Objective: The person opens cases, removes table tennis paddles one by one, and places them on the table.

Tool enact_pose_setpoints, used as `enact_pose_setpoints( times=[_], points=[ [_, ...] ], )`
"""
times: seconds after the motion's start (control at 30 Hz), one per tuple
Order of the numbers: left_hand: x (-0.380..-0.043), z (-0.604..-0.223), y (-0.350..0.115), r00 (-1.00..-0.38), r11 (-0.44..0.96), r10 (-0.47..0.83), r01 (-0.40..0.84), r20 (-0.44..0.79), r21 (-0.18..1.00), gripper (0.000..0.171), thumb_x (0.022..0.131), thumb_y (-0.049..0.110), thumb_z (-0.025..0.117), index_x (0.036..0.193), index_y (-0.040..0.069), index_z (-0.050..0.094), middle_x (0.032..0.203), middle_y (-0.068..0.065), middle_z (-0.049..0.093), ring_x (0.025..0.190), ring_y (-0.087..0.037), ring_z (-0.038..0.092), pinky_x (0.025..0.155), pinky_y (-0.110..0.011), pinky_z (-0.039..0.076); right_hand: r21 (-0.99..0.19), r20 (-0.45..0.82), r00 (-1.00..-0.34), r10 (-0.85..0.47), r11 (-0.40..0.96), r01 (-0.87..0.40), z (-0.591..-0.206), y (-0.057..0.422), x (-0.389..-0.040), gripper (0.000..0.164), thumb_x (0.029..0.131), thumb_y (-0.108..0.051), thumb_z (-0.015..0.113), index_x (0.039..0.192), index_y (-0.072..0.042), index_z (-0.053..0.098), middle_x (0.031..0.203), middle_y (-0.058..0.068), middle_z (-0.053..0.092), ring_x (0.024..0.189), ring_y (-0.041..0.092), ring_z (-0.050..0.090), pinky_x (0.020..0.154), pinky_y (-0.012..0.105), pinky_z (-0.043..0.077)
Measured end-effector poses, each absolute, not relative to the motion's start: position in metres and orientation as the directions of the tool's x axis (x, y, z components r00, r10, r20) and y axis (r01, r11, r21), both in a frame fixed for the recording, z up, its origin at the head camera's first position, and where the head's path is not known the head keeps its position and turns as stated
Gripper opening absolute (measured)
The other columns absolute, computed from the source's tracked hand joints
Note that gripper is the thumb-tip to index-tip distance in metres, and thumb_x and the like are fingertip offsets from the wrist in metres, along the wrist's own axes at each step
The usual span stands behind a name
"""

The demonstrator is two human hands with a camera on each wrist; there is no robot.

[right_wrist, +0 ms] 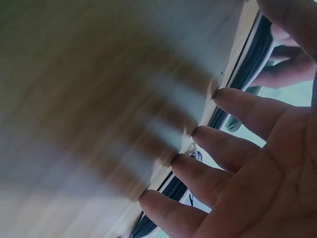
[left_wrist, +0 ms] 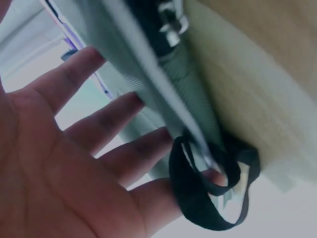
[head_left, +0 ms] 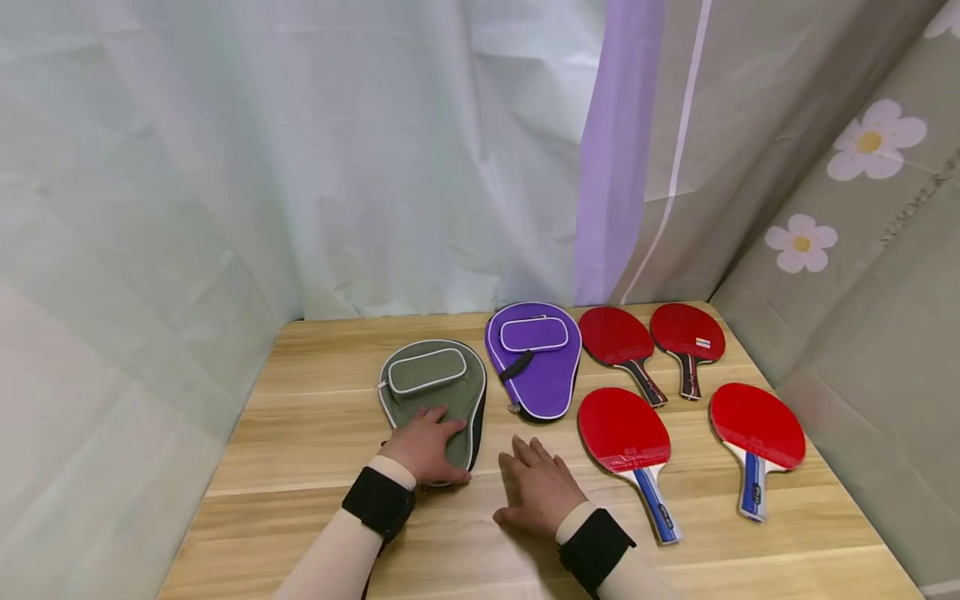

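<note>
A grey-green table tennis paddle case (head_left: 435,393) with white piping and a small zipped pocket lies flat on the table. My left hand (head_left: 422,447) rests on its narrow lower part, fingers spread. In the left wrist view the fingertips touch the case's fabric, and a black strap loop (left_wrist: 185,198) hangs beside the thumb side. To the right of the case, my right hand (head_left: 542,490) holds nothing. Its extended fingertips touch or nearly touch the wooden tabletop (right_wrist: 74,124) in the right wrist view. A purple paddle case (head_left: 540,371) lies beyond that hand.
Two red paddles with dark handles, one left (head_left: 617,335) and one right (head_left: 686,332), lie at the back right. Nearer are two blue-handled red paddles, one left (head_left: 624,429) and one right (head_left: 757,425). Curtains (head_left: 420,167) enclose the table's back and sides.
</note>
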State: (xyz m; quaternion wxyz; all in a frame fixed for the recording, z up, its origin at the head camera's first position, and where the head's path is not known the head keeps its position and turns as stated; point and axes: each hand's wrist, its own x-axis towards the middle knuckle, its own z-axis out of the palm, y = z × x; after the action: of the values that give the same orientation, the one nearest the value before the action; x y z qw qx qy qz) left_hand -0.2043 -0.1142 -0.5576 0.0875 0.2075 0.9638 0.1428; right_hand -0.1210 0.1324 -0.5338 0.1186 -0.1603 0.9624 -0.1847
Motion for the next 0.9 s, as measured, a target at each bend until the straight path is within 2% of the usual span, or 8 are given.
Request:
enact_pose_setpoints(
  times=[0.13, 0.33, 0.5, 0.67, 0.77, 0.9],
  points=[
    [-0.226, -0.571, -0.123, -0.902, 0.873, 0.412, 0.351, -0.128, 0.339, 0.095, 0.072, 0.067, 0.098, 0.154, 0.026, 0.072, 0.173, -0.021, 0.054, 0.16, -0.063, 0.046, 0.116, -0.076, 0.054, -0.405, -0.192, -0.919, -0.345, 0.881, -0.246, -0.533, 0.132, -0.12, 0.087, 0.085, -0.044, 0.098, 0.159, -0.01, 0.065, 0.178, 0.02, 0.049, 0.166, 0.051, 0.045, 0.128, 0.078, 0.042],
    [-0.258, -0.595, -0.138, -0.89, 0.861, 0.437, 0.373, -0.129, 0.346, 0.099, 0.071, 0.073, 0.097, 0.156, 0.03, 0.07, 0.175, -0.02, 0.051, 0.163, -0.057, 0.044, 0.125, -0.065, 0.053, -0.407, -0.218, -0.918, -0.331, 0.886, -0.223, -0.533, 0.131, -0.118, 0.087, 0.086, -0.046, 0.098, 0.16, -0.014, 0.065, 0.18, 0.016, 0.048, 0.168, 0.05, 0.042, 0.126, 0.086, 0.038],
    [-0.268, -0.598, -0.144, -0.888, 0.863, 0.442, 0.384, -0.125, 0.327, 0.099, 0.07, 0.067, 0.098, 0.156, 0.028, 0.07, 0.176, -0.019, 0.052, 0.164, -0.055, 0.045, 0.126, -0.063, 0.053, -0.404, -0.202, -0.917, -0.344, 0.882, -0.242, -0.533, 0.132, -0.115, 0.087, 0.085, -0.046, 0.098, 0.16, -0.015, 0.065, 0.179, 0.015, 0.05, 0.167, 0.05, 0.043, 0.124, 0.087, 0.038],
    [-0.25, -0.559, -0.141, -0.892, 0.865, 0.423, 0.344, -0.16, 0.366, 0.093, 0.074, 0.055, 0.099, 0.156, 0.022, 0.07, 0.177, -0.02, 0.05, 0.167, -0.057, 0.04, 0.128, -0.071, 0.047, -0.401, -0.187, -0.917, -0.353, 0.879, -0.257, -0.537, 0.132, -0.112, 0.087, 0.085, -0.047, 0.098, 0.16, -0.016, 0.065, 0.179, 0.015, 0.05, 0.167, 0.05, 0.044, 0.123, 0.087, 0.039],
    [-0.236, -0.53, -0.136, -0.891, 0.88, 0.408, 0.326, -0.201, 0.346, 0.09, 0.078, 0.051, 0.099, 0.157, 0.019, 0.069, 0.178, -0.022, 0.049, 0.167, -0.058, 0.039, 0.127, -0.074, 0.045, -0.399, -0.193, -0.915, -0.353, 0.881, -0.256, -0.538, 0.131, -0.112, 0.087, 0.086, -0.048, 0.097, 0.161, -0.016, 0.065, 0.179, 0.015, 0.05, 0.167, 0.049, 0.044, 0.124, 0.087, 0.039],
    [-0.234, -0.527, -0.137, -0.892, 0.879, 0.405, 0.32, -0.199, 0.352, 0.09, 0.079, 0.053, 0.099, 0.157, 0.02, 0.069, 0.178, -0.022, 0.048, 0.168, -0.058, 0.037, 0.128, -0.077, 0.043, -0.394, -0.206, -0.913, -0.353, 0.884, -0.253, -0.533, 0.129, -0.112, 0.087, 0.086, -0.047, 0.097, 0.161, -0.016, 0.065, 0.18, 0.015, 0.049, 0.168, 0.049, 0.043, 0.125, 0.086, 0.038]
  ],
)
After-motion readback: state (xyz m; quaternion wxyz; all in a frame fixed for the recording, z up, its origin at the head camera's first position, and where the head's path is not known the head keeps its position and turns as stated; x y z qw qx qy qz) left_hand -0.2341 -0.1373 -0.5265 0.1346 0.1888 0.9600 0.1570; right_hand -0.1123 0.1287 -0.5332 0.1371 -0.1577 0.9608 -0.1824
